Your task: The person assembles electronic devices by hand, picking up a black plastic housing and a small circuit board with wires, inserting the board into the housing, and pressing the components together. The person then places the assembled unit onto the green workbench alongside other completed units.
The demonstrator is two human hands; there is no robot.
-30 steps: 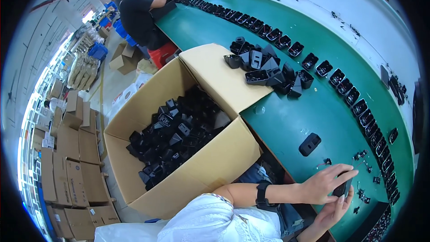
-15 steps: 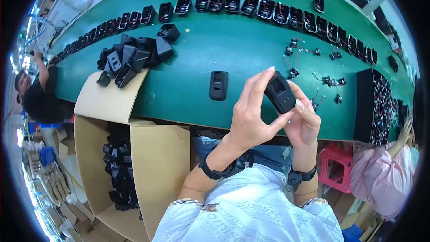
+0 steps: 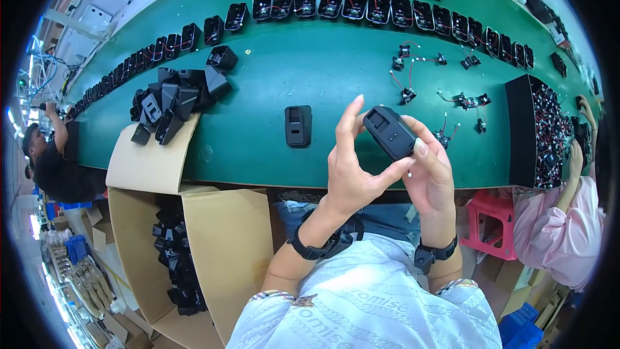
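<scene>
A black plastic housing (image 3: pixel 390 132) with a rectangular window and small holes is held up in front of me, tilted. My right hand (image 3: pixel 431 168) grips its right side, the thumb at the lower corner and the fingers partly hidden behind. My left hand (image 3: pixel 352 171) is beside it on the left, with index finger and thumb spread wide. The left thumb tip is close under the housing's lower edge, where a small white connector (image 3: pixel 409 173) shows. Another black housing (image 3: pixel 298 126) lies on the green table (image 3: pixel 258 103) to the left of my hands.
A pile of black housings (image 3: pixel 177 97) lies at the left, above an open cardboard box (image 3: pixel 226 252) containing more. A long row of open housings (image 3: pixel 355 5) curves across the back. Wired modules (image 3: pixel 466 99) lie right, near a black bin (image 3: pixel 522 132). Co-workers sit at both sides.
My left index finger has come away from the housing's top, and the left hand has spread. The housing is tilted further in my right hand. The whole view has shifted slightly.
</scene>
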